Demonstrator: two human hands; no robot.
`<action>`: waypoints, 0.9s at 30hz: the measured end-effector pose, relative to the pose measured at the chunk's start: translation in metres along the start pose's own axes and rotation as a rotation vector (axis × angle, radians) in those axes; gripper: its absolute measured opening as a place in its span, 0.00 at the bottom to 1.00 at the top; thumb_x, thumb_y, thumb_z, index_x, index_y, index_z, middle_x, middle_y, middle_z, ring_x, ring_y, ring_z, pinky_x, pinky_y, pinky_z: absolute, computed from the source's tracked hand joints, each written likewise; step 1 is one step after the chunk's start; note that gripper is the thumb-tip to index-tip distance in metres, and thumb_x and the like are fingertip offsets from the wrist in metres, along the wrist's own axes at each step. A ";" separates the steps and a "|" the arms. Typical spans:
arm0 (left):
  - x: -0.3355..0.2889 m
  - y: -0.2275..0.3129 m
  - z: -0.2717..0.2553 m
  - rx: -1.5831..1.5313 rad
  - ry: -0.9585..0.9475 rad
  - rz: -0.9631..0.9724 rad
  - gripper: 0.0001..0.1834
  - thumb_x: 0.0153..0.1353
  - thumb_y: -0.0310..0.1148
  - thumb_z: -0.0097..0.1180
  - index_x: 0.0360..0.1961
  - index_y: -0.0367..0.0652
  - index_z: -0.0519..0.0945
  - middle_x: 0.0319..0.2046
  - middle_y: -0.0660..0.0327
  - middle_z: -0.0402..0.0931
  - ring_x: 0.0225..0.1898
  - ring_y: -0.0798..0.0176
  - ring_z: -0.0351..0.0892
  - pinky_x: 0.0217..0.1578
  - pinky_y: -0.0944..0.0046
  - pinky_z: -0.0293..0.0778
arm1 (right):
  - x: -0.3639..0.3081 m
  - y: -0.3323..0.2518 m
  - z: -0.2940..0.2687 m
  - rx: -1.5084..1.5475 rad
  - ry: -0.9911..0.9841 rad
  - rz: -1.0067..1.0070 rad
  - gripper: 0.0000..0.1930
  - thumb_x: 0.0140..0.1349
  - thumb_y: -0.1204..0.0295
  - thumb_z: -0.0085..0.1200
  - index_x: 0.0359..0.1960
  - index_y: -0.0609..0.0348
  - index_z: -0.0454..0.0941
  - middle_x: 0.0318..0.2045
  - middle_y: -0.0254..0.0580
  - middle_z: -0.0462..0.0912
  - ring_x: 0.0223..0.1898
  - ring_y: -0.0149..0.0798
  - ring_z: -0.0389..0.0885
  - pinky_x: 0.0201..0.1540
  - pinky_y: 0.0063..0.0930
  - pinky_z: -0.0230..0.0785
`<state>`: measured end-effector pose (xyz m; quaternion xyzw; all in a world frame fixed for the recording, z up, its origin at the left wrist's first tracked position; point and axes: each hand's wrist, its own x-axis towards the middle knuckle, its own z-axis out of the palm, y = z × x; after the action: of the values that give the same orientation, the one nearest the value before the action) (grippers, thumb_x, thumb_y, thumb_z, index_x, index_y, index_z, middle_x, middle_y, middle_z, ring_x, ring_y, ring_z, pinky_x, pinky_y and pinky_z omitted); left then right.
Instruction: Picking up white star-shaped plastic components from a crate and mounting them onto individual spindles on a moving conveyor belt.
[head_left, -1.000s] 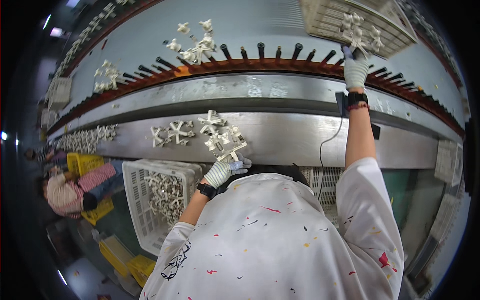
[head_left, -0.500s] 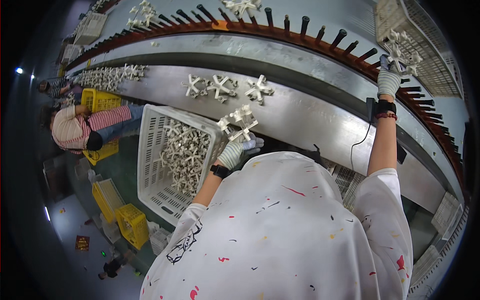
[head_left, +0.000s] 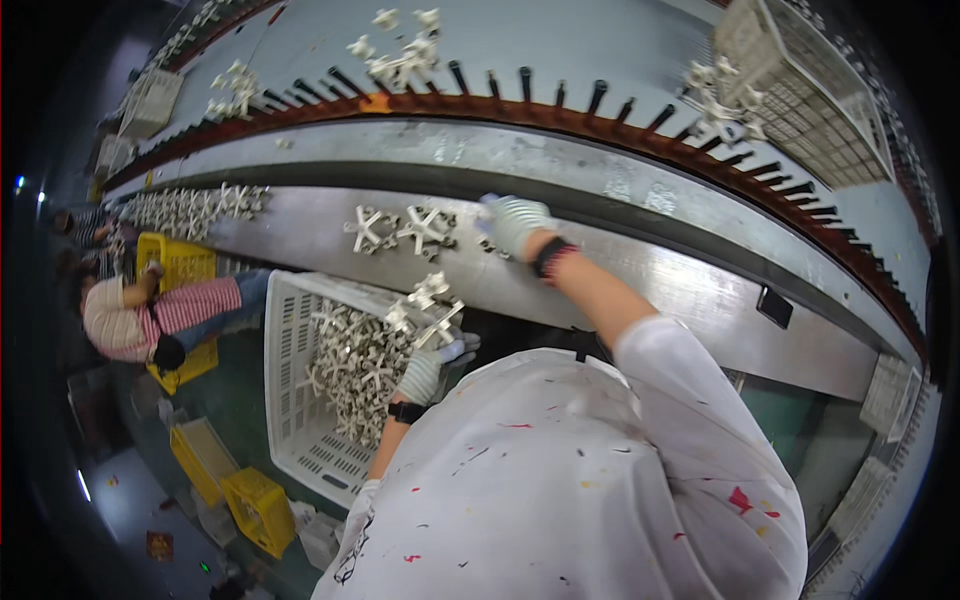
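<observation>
My gloved left hand (head_left: 425, 373) is near the right rim of a white crate (head_left: 285, 340) and holds a cream, star-shaped part with branching arms (head_left: 430, 310). Over the metal bench, my gloved right hand (head_left: 522, 226) covers most of another star-shaped part (head_left: 487, 245); motion smears its fingers, so their grip is unclear. Just left of it, two similar parts (head_left: 428, 230) (head_left: 370, 230) lie on the bench. Many more are heaped (head_left: 360, 365) inside the crate. Past the bench, one such part (head_left: 722, 105) sits at the peg row by a pale basket (head_left: 790, 85).
Black pegs (head_left: 525, 85) stand along a curved reddish-brown rail (head_left: 560, 118). A black phone (head_left: 773, 306) lies on the bench (head_left: 680, 270) at right. A person in a checked apron (head_left: 200, 303) works at left near a yellow crate (head_left: 178, 262); more yellow crates (head_left: 258, 510) stand below.
My right hand has left the star-shaped part by the pale basket and moved left to one on the bench. My left hand still holds its part. The view has shifted.
</observation>
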<state>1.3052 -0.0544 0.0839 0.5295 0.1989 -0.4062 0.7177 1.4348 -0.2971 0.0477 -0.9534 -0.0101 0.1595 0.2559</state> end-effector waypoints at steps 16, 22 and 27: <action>0.034 -0.012 0.078 0.047 -0.177 -0.125 0.10 0.53 0.27 0.56 0.36 0.43 0.70 0.41 0.52 0.74 0.45 0.54 0.73 0.45 0.57 0.71 | -0.175 0.174 -0.050 0.748 -0.024 0.681 0.13 0.53 0.62 0.54 0.33 0.60 0.80 0.21 0.39 0.78 0.23 0.31 0.77 0.27 0.27 0.70; 0.068 -0.021 0.132 0.220 -0.300 -0.074 0.12 0.55 0.29 0.54 0.40 0.40 0.69 0.40 0.52 0.73 0.45 0.55 0.73 0.46 0.57 0.72 | -0.315 0.241 -0.122 2.005 0.568 0.381 0.19 0.51 0.55 0.57 0.40 0.53 0.74 0.23 0.26 0.71 0.25 0.26 0.67 0.29 0.19 0.63; 0.074 -0.035 0.162 0.242 -0.397 -0.093 0.17 0.56 0.30 0.53 0.45 0.37 0.67 0.40 0.52 0.74 0.43 0.57 0.74 0.45 0.57 0.73 | -0.298 0.288 -0.198 1.664 1.009 -0.233 0.08 0.56 0.71 0.53 0.37 0.54 0.71 0.30 0.35 0.75 0.38 0.32 0.73 0.49 0.32 0.66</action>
<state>1.2979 -0.2351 0.0687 0.5115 0.0281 -0.5559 0.6546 1.1950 -0.6734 0.1580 -0.4177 0.1219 -0.3370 0.8349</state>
